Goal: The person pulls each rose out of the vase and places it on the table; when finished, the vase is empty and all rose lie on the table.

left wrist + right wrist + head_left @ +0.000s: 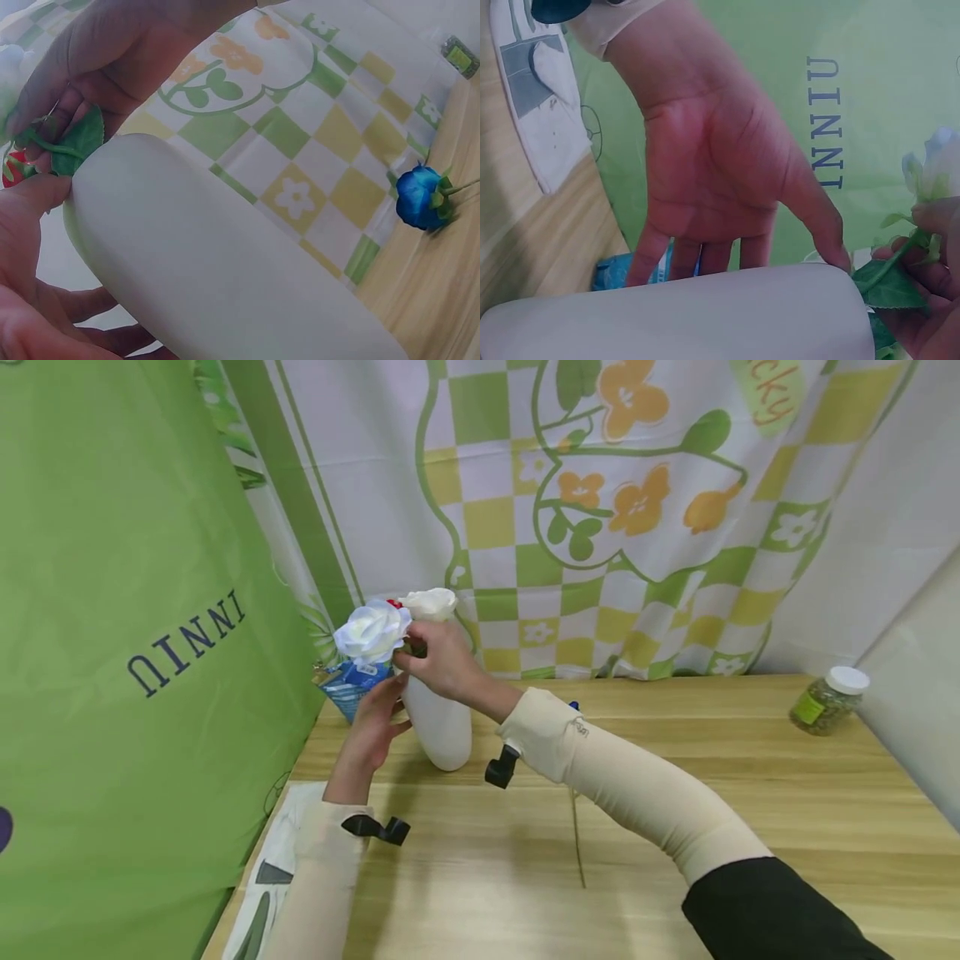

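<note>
A tall white vase (442, 727) stands on the table, its mouth toward the hands. My left hand (371, 727) holds it from the left; in the right wrist view the thumb rests at the rim and the fingers pass behind the vase (690, 322). With bent fingers my right hand (446, 664) pinches the green stem of a pale white-blue rose (372, 631) beside the mouth. Green leaves (79, 142) sit at the rim, next to a small red flower (13, 171). Another white flower (431, 602) shows behind the right hand.
A blue rose (420, 199) lies on the table right of the vase, its long stem (577, 839) pointing toward me. Behind the left hand stands a blue packet (348, 692). A white-lidded jar (828, 702) is at the far right. Curtains border the table's back and left.
</note>
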